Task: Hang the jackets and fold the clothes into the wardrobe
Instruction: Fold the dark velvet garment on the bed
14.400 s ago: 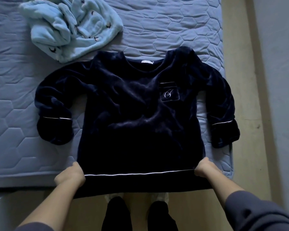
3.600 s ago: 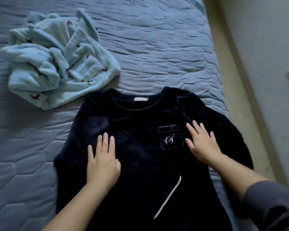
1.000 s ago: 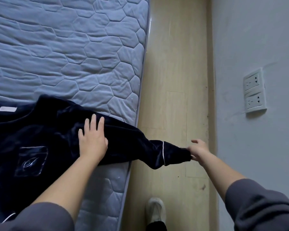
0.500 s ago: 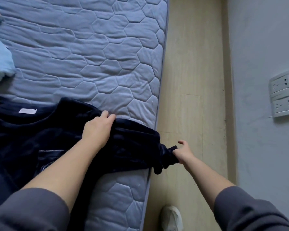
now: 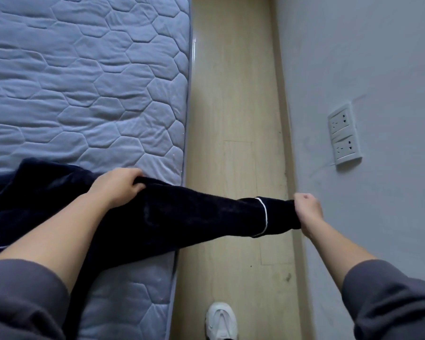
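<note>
The left hand [image 5: 117,186] grips the dark navy top [image 5: 47,192] near the shoulder end of its sleeve [image 5: 194,217], with the fingers [image 5: 135,187] curled tightly round a raised fold of fabric. The right hand [image 5: 308,212] holds the far end of the cuff [image 5: 279,214], with its fingers [image 5: 302,198] closed into a fist round the edge. The sleeve runs in a straight span between the two sets of fingers. Its white piping line lies just on the left-hand side of the right fingers. The body of the top lies on the quilted mattress [image 5: 84,94], behind the left fingers toward the wrist. The cuff half of the sleeve hangs clear of the mattress edge, above the wooden floor [image 5: 231,94]. A wall socket plate [image 5: 345,134] sits beyond the right fingers. A white shoe [image 5: 221,320] stands on the floor below the sleeve span.
</note>
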The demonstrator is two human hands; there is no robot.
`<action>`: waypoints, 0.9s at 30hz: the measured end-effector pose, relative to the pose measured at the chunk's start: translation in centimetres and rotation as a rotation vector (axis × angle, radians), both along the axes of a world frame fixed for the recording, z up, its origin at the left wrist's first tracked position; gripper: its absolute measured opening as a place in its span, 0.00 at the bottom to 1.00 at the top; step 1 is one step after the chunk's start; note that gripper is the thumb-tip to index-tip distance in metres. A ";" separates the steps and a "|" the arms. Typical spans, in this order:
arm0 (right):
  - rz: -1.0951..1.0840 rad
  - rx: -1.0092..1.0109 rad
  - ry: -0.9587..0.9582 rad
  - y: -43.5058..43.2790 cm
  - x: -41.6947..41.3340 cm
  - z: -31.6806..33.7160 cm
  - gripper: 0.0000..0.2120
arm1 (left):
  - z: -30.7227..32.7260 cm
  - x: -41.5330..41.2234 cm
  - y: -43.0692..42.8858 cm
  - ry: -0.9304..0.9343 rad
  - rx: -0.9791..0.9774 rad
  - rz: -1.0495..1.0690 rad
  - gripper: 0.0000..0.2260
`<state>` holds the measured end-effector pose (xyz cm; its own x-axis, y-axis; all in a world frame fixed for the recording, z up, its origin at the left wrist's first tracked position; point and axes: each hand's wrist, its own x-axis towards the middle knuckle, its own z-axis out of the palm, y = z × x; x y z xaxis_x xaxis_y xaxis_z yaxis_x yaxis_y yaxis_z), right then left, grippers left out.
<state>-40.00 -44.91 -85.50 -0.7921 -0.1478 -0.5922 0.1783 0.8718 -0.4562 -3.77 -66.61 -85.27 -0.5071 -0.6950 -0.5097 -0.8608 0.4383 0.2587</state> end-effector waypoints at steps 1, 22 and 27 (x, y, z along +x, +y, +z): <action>0.014 -0.016 -0.027 0.4 -0.7 0.4 0.06 | -0.1 -0.4 -0.1 0.003 0.072 -0.004 0.09; 0.272 -0.091 -0.721 -0.6 -3.8 0.9 0.35 | -1.1 -8.0 1.7 -0.014 0.044 -0.105 0.10; 0.428 0.056 -0.272 -0.7 -5.6 -0.8 0.14 | -1.4 -9.0 1.9 0.097 -0.168 0.009 0.06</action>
<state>-45.57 -45.57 -86.26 -0.4833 -0.3874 -0.7851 -0.0943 0.9146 -0.3932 -12.79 -64.73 -86.65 -0.5419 -0.7708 -0.3350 -0.8393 0.4751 0.2644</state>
